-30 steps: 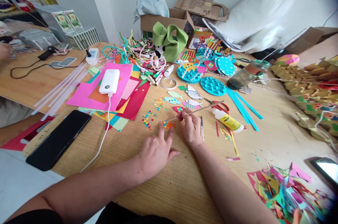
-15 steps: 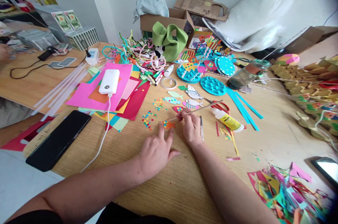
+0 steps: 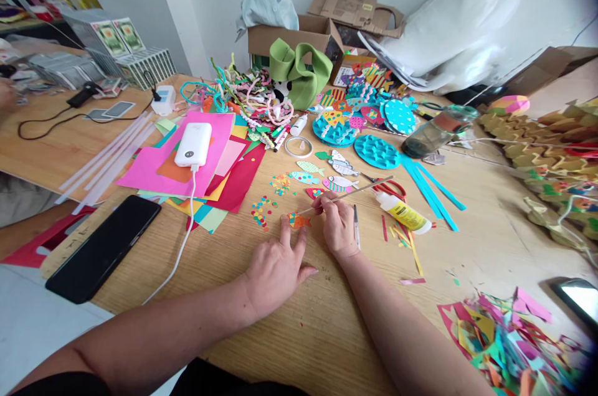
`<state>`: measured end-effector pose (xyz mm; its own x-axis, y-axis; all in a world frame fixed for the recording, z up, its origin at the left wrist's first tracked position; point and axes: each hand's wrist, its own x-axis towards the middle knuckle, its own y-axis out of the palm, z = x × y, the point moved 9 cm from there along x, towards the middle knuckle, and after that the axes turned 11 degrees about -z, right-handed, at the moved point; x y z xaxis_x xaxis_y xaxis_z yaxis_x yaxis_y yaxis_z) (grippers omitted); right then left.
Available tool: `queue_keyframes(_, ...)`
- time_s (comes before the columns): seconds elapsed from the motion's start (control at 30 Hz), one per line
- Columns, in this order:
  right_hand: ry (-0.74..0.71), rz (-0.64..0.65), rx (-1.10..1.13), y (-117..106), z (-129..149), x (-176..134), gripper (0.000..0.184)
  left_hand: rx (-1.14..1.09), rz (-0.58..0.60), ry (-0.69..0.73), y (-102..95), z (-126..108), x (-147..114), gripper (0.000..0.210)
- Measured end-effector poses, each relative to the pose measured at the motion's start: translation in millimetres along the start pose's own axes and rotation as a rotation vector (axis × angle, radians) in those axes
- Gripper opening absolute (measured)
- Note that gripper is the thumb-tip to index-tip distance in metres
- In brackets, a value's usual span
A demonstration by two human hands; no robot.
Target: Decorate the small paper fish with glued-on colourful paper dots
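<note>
On the table | left hand splayed, touching orange paper fish | right hand pinching stick, tip contact unclear

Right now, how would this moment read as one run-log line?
left hand: touching orange paper fish | right hand: holding thin stick | nearby: glue bottle, scissors

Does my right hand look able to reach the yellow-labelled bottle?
Probably yes: the bottle lies just right of the right hand, with a low pen-like tool between, but that hand holds a thin stick.
</note>
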<state>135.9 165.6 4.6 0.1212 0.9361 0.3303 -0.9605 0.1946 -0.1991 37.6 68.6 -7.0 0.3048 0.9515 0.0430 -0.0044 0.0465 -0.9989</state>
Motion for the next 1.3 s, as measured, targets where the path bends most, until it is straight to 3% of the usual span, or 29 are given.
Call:
queue_keyframes(0.4, 0.056, -0.004, 0.003, 0.6, -0.9, -0.3, 0.030, -0.002, 0.004, 0.001, 1.4, 0.2, 0.5, 0.070)
queue_keyframes(1.3, 0.027, 0.045, -0.046, 3.6, -0.6, -1.4, 0.030, -0.005, -0.003, -0.002, -0.2, -0.1, 0.4, 0.068)
